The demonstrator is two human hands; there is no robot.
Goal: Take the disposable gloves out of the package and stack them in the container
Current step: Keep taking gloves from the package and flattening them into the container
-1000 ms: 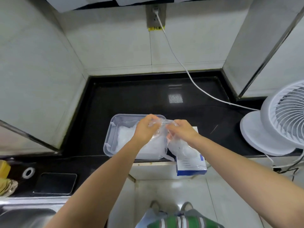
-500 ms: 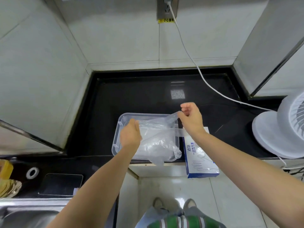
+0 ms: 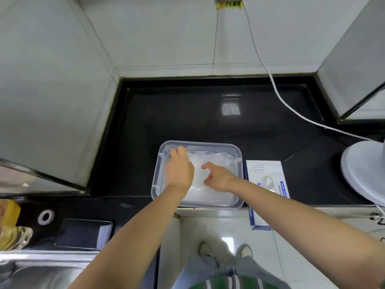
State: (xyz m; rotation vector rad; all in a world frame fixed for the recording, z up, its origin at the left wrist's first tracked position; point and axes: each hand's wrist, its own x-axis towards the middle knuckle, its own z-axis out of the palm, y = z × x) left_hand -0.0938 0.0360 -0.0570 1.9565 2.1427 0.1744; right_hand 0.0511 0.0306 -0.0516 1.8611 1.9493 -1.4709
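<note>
A clear plastic container (image 3: 233,149) stands at the front edge of the black counter. Inside it lies a pile of thin, see-through disposable gloves (image 3: 216,161). My left hand (image 3: 179,170) lies flat over the left side of the pile, fingers reaching toward the container's far left corner. My right hand (image 3: 216,178) rests on the pile's middle with loosely spread fingers. To the right of the container lies the white and blue glove package (image 3: 268,184), with a glove poking from its opening; its near end hangs over the counter edge.
A white fan base (image 3: 364,172) stands at the right, and its white cable (image 3: 270,80) runs up to a wall socket. At the lower left lie a dark phone (image 3: 83,234), a tape roll (image 3: 45,216) and a steel sink (image 3: 31,272).
Both hands held a glove stretched above the container. They have come down, and the glove now lies on the pile under my hands.
</note>
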